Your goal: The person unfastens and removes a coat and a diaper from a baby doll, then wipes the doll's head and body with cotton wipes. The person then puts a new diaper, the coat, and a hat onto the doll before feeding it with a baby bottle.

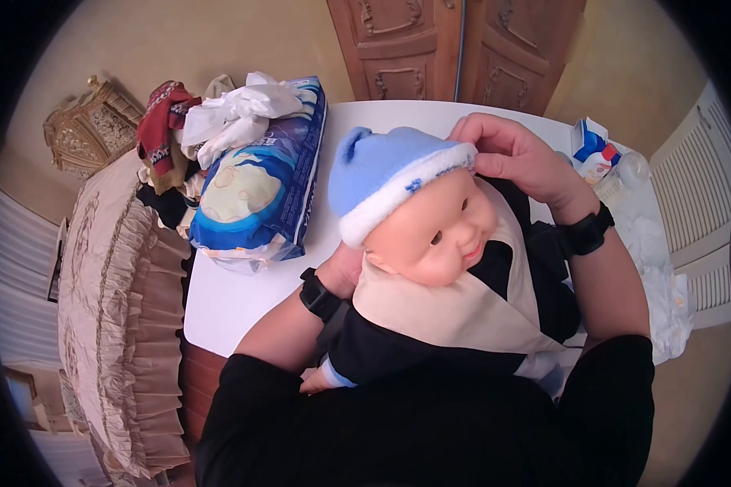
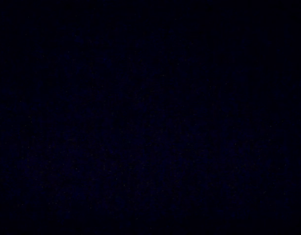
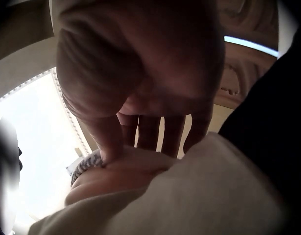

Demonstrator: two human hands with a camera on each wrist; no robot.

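Note:
A baby doll (image 1: 439, 243) in dark clothes leans against the person, wearing a light-blue hat (image 1: 390, 174) with a white fluffy brim and a cream cloth (image 1: 439, 312) around its neck. At the brim's right side, the right hand (image 1: 521, 154) pinches the edge between thumb and fingers. In the right wrist view, that hand (image 3: 145, 63) reaches down to the doll's head (image 3: 116, 181), above the cream cloth (image 3: 224, 191). Only the base of the left hand (image 1: 347, 269) shows, behind the doll's head and neck; its fingers are hidden. The left wrist view is dark.
On the white table (image 1: 244, 296), a blue diaper pack (image 1: 252, 191) with white cloth (image 1: 244, 114) on it stands left. Small bottles and boxes (image 1: 597, 158) and clear plastic (image 1: 666, 308) lie right. A ruffled bed (image 1: 110, 300) is at far left.

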